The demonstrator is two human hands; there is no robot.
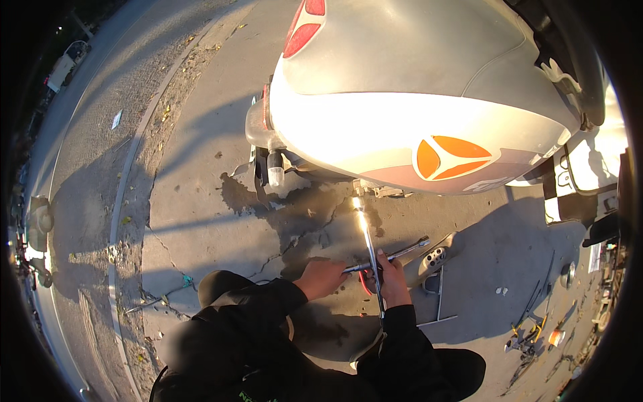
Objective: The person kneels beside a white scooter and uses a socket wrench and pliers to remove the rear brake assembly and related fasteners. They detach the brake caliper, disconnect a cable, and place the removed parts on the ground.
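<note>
A shiny metal cross wrench [369, 242] lies between my two hands, its long bar pointing up under the rear of a white scooter [335, 127]. Fingers closed, my left hand [321, 279] grips the left end of the crossing bar. My right hand [393, 280] is wrapped round the wrench near where the bars cross. The wrench's far end reaches a small metal part [358, 187] below the body, where glare hides the contact. Just under the crossing, between my hands, shows a red curved piece [365, 283], partly hidden.
The scooter's exhaust muffler [432, 262] and a metal stand [440, 295] are right of my hands. Several tools [529, 335] lie on the ground at lower right. A wet stain [295, 214] darkens the pavement. A kerb [127, 181] and road run along the left.
</note>
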